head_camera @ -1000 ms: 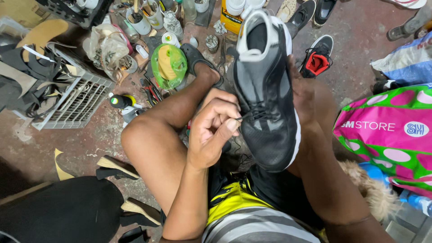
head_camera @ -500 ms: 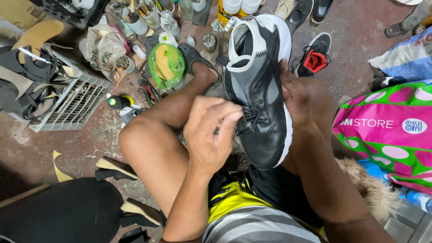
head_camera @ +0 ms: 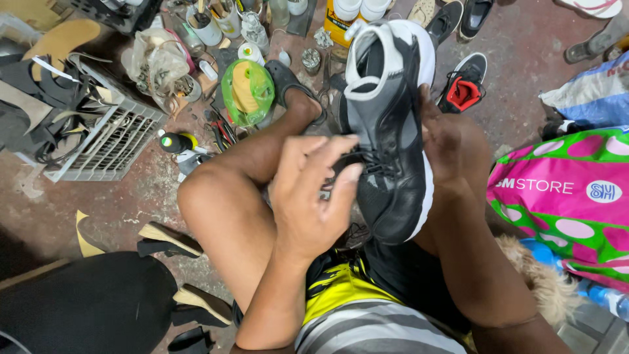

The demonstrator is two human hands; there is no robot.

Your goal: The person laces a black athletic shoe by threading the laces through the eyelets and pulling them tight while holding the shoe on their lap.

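Observation:
A black sneaker [head_camera: 386,124] with a white sole and white collar is held upright over my lap, toe down and heel up. My right hand [head_camera: 445,141] grips it from the right side, fingers behind the sole. My left hand [head_camera: 311,193] reaches across to the shoe's laces [head_camera: 367,164], fingertips touching them at the tongue; whether a lace is pinched I cannot tell. My bare left knee [head_camera: 216,196] rises just left of the hands.
On the floor ahead lie a green bag with a yellow spool [head_camera: 247,92], cans and tubs [head_camera: 216,19], a white wire rack [head_camera: 108,141] with black straps, loose soles [head_camera: 164,239], another black shoe with red lining [head_camera: 465,88], and a pink-green polka-dot bag [head_camera: 563,196] at right.
The shoe has tilted and shifted slightly; my left hand has opened from a pinch at the laces and now spreads its fingers across them. The view moved a little.

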